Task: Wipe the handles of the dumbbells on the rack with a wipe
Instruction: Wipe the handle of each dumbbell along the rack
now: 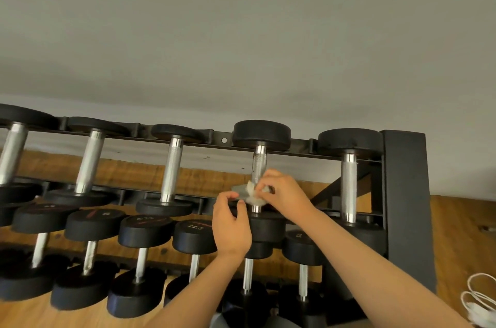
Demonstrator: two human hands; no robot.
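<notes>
We see the handle (259,164) as bare metal, bright chrome at its ends and duller, finely knurled along the middle. The dumbbell heads (261,134) look like smooth, matt black rubber. The rack (405,193) is black-painted metal, matt and faintly grainy. The wipe (249,193) is thin, pale and crumpled; cloth or paper, we cannot tell. The floor (456,233) is grained brown wood, the wall (241,32) matt paint.
</notes>
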